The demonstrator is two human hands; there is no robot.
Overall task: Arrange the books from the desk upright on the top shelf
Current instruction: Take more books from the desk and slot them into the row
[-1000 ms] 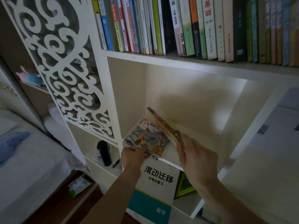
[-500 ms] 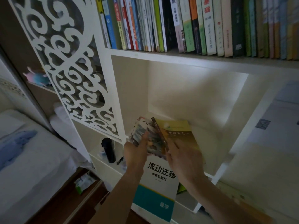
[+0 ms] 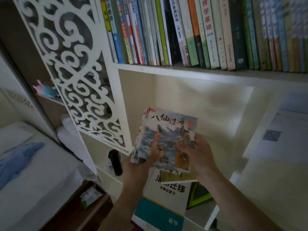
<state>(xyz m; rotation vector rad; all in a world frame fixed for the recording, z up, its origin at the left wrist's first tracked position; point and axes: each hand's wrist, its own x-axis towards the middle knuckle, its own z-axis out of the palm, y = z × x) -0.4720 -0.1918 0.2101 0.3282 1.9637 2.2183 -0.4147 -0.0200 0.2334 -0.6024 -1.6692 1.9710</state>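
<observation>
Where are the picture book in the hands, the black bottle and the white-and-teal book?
picture book [image 3: 168,129], head view, upper front cover.
black bottle [image 3: 115,162], head view, middle of its body.
white-and-teal book [image 3: 160,212], head view, teal band of the cover.

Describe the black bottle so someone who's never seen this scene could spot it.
Start at the white fretwork panel on the bookcase's left side. Just below its bottom edge is a small open compartment, left of the left hand holding the illustrated book. The black bottle stands upright there: a slim dark cylinder, the only black thing against the pale shelf walls.
</observation>
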